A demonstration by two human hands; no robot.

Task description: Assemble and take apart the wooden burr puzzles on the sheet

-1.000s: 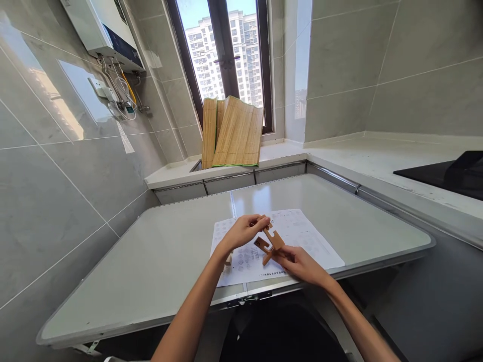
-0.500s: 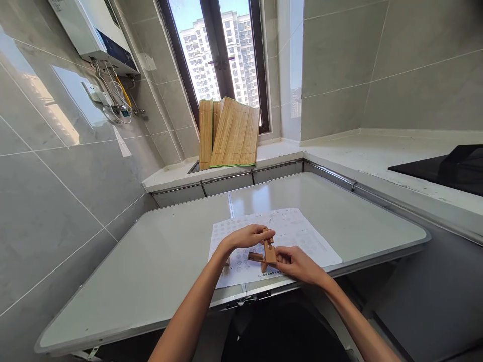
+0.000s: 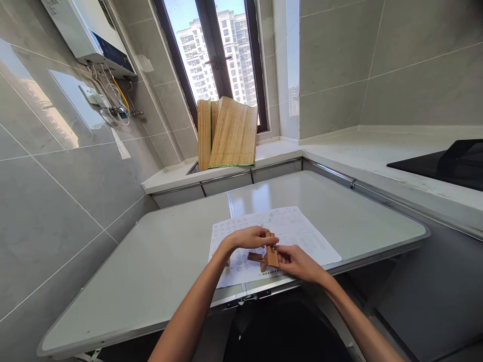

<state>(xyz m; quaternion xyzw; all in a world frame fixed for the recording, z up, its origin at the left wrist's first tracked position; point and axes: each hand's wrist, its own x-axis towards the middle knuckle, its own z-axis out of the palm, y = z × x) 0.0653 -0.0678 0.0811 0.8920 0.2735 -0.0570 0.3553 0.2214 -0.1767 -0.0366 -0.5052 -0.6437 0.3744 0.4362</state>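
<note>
Several notched brown wooden pieces are fitted together as a wooden assembly (image 3: pixel 272 257) above a printed paper sheet (image 3: pixel 302 236). My left hand (image 3: pixel 253 237) pinches the upper end of the assembly, thumb and fingers closed on it. From the right, my right hand (image 3: pixel 296 260) grips the lower right side of the same assembly. One wooden arm (image 3: pixel 255 257) sticks out to the left, beneath my left hand. A small pale object, mostly hidden by my left wrist, rests on the sheet.
The sheet lies on a white folding table (image 3: pixel 166 256). Behind it, woven bamboo mats (image 3: pixel 234 133) lean by the window. A black cooktop (image 3: pixel 445 163) is on the right counter (image 3: pixel 347 146); a water heater (image 3: pixel 88 35) hangs at upper left.
My left thumb and fingers have shifted slightly right and down on the assembly's upper part. The assembly has tilted a little, and the camera view has moved slightly.
</note>
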